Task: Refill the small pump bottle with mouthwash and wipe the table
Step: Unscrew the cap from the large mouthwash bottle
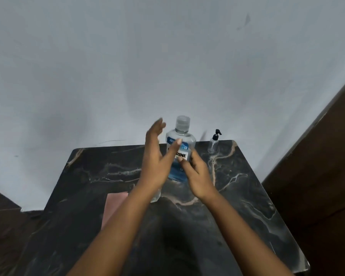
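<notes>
A clear mouthwash bottle (180, 140) with blue liquid and a grey cap stands upright over the middle of the dark marble table (247, 196). My right hand (197, 178) grips its lower right side, fingers curled round it. My left hand (154, 156) is just left of the bottle with straight fingers raised and its thumb reaching across the label. The small clear pump bottle (213, 145) with a black pump head stands at the table's far right corner, away from both hands. A pink cloth (116, 206) lies on the table's left side, partly hidden by my left forearm.
A clear glass-like object (155, 196) shows under my left wrist, mostly hidden. A grey wall rises right behind the table. Dark brown wooden furniture (317, 166) stands to the right of the table.
</notes>
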Available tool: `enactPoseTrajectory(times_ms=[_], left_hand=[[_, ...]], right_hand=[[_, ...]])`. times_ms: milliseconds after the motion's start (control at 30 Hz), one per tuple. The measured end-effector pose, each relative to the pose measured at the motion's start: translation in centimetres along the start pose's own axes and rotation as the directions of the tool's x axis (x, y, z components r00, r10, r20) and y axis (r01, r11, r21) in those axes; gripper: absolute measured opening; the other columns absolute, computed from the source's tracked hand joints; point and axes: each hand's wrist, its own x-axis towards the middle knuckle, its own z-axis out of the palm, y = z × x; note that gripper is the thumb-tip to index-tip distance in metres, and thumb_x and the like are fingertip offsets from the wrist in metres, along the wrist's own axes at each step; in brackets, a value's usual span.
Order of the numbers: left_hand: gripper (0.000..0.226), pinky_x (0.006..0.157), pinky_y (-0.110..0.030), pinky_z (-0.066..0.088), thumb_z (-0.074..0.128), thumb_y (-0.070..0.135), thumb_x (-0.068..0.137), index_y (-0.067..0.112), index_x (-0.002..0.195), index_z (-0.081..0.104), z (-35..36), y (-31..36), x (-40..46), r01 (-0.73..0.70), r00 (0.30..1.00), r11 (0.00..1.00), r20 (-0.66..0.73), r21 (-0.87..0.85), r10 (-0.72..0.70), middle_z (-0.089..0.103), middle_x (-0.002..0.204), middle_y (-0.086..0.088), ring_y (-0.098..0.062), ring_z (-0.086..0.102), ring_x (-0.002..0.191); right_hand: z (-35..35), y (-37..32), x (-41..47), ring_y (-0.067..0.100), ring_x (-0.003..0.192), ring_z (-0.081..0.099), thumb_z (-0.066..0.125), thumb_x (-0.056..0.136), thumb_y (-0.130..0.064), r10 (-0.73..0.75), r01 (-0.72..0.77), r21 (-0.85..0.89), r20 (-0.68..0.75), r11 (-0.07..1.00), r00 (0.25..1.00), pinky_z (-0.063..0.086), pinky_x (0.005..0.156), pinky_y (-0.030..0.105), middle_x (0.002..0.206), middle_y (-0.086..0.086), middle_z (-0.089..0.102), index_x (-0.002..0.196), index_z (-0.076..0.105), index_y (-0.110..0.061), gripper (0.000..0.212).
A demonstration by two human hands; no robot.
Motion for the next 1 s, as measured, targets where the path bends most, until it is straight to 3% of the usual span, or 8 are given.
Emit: enactPoseTrajectory(times_ms=[100,200,300,467,567,667,767,1000], left_hand=[[0.050,0.099,-0.025,0.051,0.057,0.037,0.095,0.037,0.143,0.041,-2.3,3.2,1.2,-0.007,0.987,0.995,0.161,-0.103,0.024,0.057,0.135,0.007,-0.005,0.057,0.123],[0.042,0.090,-0.016,0.052,0.056,0.025,0.099,0.028,0.140,0.049,-4.3,5.3,1.7,-0.072,0.978,0.995,0.192,-0.070,0.084,0.064,0.123,0.013,0.001,0.062,0.114],[0.042,0.088,-0.014,0.051,0.059,0.020,0.097,0.032,0.136,0.052,-5.7,6.6,1.6,-0.084,0.967,0.989,0.229,-0.123,0.111,0.067,0.120,0.010,-0.001,0.064,0.112],[0.032,0.101,-0.028,0.051,0.054,0.009,0.098,0.013,0.130,0.056,-7.0,7.4,1.6,-0.031,0.923,0.984,0.374,-0.173,0.095,0.066,0.128,-0.004,-0.014,0.062,0.121],[0.027,0.099,-0.029,0.052,0.057,0.007,0.096,0.016,0.121,0.058,-7.2,7.8,1.6,0.010,0.895,0.982,0.440,-0.188,0.075,0.071,0.118,-0.005,-0.016,0.064,0.118],[0.027,0.100,-0.036,0.054,0.065,0.007,0.091,0.021,0.115,0.064,-6.8,7.9,1.4,-0.005,0.929,0.979,0.360,-0.202,0.080,0.074,0.110,-0.005,-0.019,0.068,0.111],[0.029,0.101,-0.046,0.052,0.074,0.012,0.082,0.026,0.107,0.068,-5.7,8.2,1.2,-0.058,0.974,0.983,0.206,-0.174,0.094,0.077,0.103,0.001,-0.016,0.071,0.104],[0.036,0.090,-0.029,0.058,0.087,0.021,0.070,0.024,0.103,0.074,-1.3,8.7,0.1,-0.113,0.978,0.986,-0.188,-0.126,0.088,0.077,0.097,0.008,-0.007,0.074,0.092]], right_hand=[[0.9,-2.3,-0.2,0.010,0.099,0.068,0.051,0.094,-0.019,-0.056,0.056,0.038,0.001,0.998,0.998,0.054,0.084,0.022,0.107,-0.003,0.070,0.122,0.056,-0.019,0.028],[1.4,-3.8,-0.5,0.021,0.105,0.067,0.052,0.092,-0.015,-0.095,0.093,0.062,0.020,0.994,0.995,0.056,0.092,0.034,0.112,0.003,0.069,0.123,0.055,-0.021,0.031],[1.6,-4.7,-1.1,0.014,0.107,0.067,0.055,0.092,-0.017,-0.076,0.072,0.052,0.089,0.996,0.993,0.055,0.092,0.028,0.117,-0.001,0.068,0.130,0.051,-0.019,0.039],[1.6,-5.0,-1.7,0.016,0.108,0.067,0.060,0.088,-0.021,-0.024,0.020,0.025,0.153,0.999,0.988,0.054,0.096,0.041,0.119,0.002,0.068,0.129,0.051,-0.022,0.042],[1.5,-5.1,-2.0,0.015,0.111,0.066,0.060,0.089,-0.024,0.010,-0.020,0.051,0.189,0.998,0.982,0.052,0.099,0.040,0.121,0.001,0.068,0.126,0.052,-0.028,0.039],[1.5,-5.1,-2.0,0.015,0.110,0.067,0.063,0.091,-0.023,-0.005,-0.002,0.040,0.166,0.999,0.986,0.053,0.098,0.039,0.120,0.001,0.069,0.127,0.052,-0.023,0.038],[1.7,-5.4,-1.7,0.011,0.103,0.069,0.065,0.092,-0.021,-0.061,0.065,-0.073,0.052,0.995,0.997,0.055,0.093,0.040,0.114,0.000,0.071,0.128,0.051,-0.015,0.040],[1.3,-5.4,-1.5,-0.003,0.089,0.067,0.063,0.087,-0.019,-0.163,0.138,-0.167,-0.146,0.976,0.976,0.050,0.076,0.011,0.099,-0.009,0.070,0.120,0.055,-0.016,0.034]])
